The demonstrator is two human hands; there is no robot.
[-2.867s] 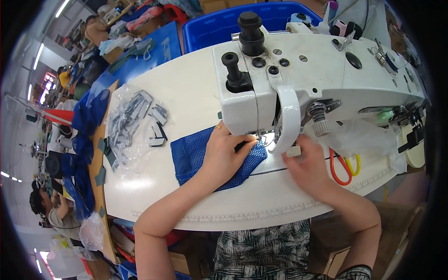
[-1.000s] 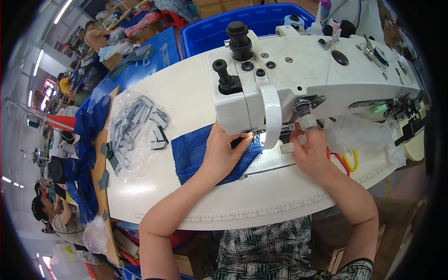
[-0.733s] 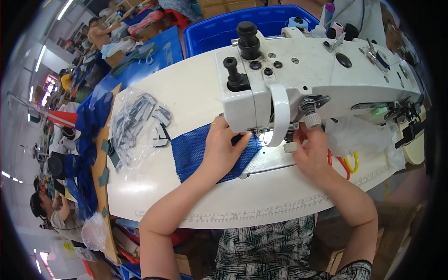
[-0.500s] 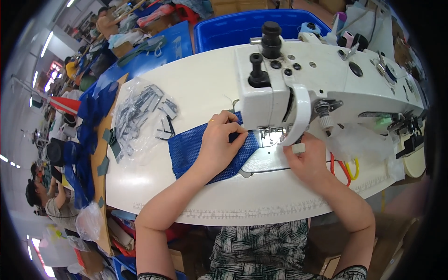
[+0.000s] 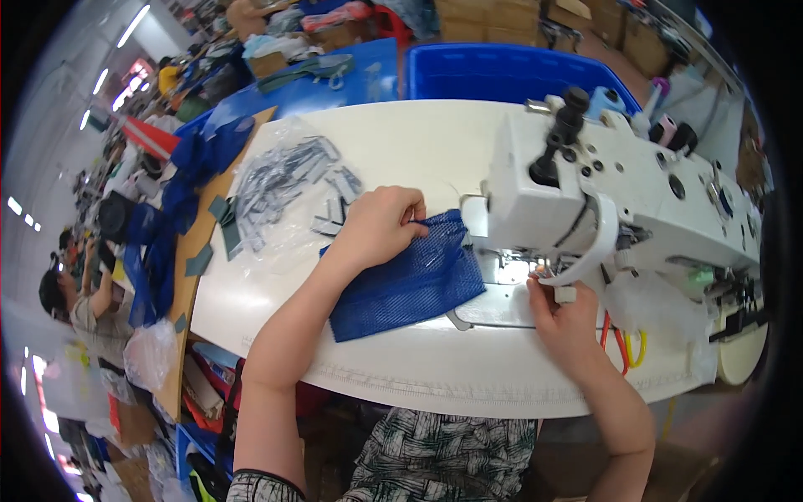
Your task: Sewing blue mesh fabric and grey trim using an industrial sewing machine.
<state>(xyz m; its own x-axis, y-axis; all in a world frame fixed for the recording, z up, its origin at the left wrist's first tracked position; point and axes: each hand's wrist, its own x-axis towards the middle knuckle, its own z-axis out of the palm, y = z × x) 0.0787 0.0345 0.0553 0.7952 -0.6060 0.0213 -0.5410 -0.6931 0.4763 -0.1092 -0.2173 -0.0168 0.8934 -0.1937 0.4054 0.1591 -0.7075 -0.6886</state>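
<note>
A piece of blue mesh fabric (image 5: 408, 284) lies flat on the white sewing table (image 5: 435, 381), left of the needle area. My left hand (image 5: 381, 224) pinches its upper edge, fingers curled on the cloth. A white industrial sewing machine (image 5: 623, 192) stands on the right. My right hand (image 5: 562, 308) is under the machine's head by the presser foot, fingertips touching a small pale part there; what it grips is hidden.
A clear plastic bag of small dark parts (image 5: 288, 188) lies on the table's far left. A blue bin (image 5: 502, 74) stands behind the table. Red and yellow scissor handles (image 5: 623, 347) sit at the right. Blue fabric (image 5: 171, 217) hangs at the left edge; other people work beyond.
My left hand has drawn the blue mesh leftward, out from under the machine head, and now pinches its top edge. My right hand stays by the presser foot. The view has shifted.
</note>
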